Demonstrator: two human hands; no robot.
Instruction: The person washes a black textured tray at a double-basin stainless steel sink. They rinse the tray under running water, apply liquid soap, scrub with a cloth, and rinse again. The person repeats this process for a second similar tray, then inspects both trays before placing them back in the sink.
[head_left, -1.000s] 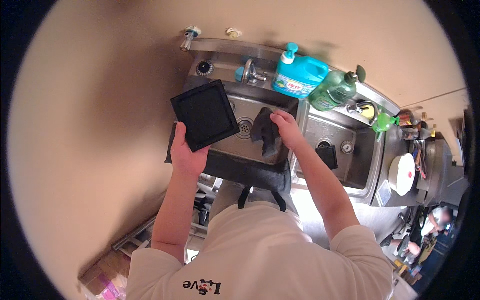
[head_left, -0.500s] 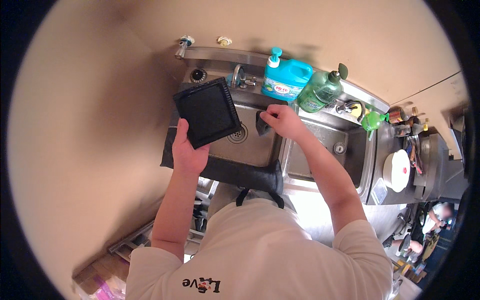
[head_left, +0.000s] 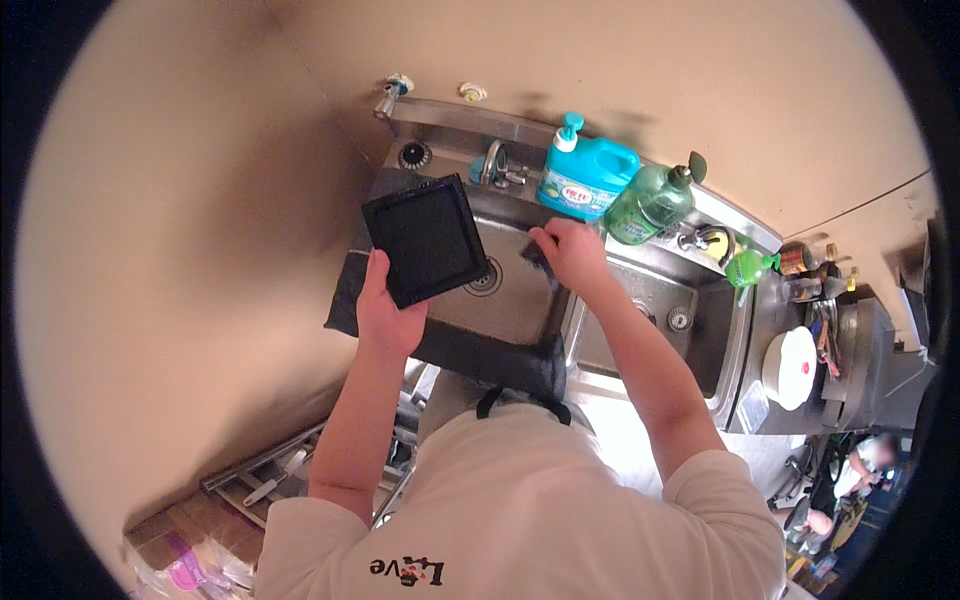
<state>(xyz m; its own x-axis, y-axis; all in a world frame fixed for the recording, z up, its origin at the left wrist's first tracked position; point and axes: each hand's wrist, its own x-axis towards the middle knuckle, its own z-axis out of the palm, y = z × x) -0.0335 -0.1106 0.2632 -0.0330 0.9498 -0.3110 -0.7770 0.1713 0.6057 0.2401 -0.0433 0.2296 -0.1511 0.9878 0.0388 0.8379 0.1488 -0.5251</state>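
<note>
My left hand grips a square black tray with a raised rim by its lower edge, thumb along the side. The tray is held tilted above the left part of a steel sink. To its right, my right hand is closed, with a small dark, limp piece, perhaps cloth or scrubber, hanging at its fingertips over the same basin. Tray and right hand are apart. A round drain shows just beside the tray's right edge.
Behind the basin stand a curved faucet, a blue pump jug and a green pump bottle. A second basin lies to the right, then a white round container. Dark cloth covers the front edge. Another person is far right.
The whole view has shifted slightly. The tray has turned a little, so its ridged right side shows less. Both hands keep their holds.
</note>
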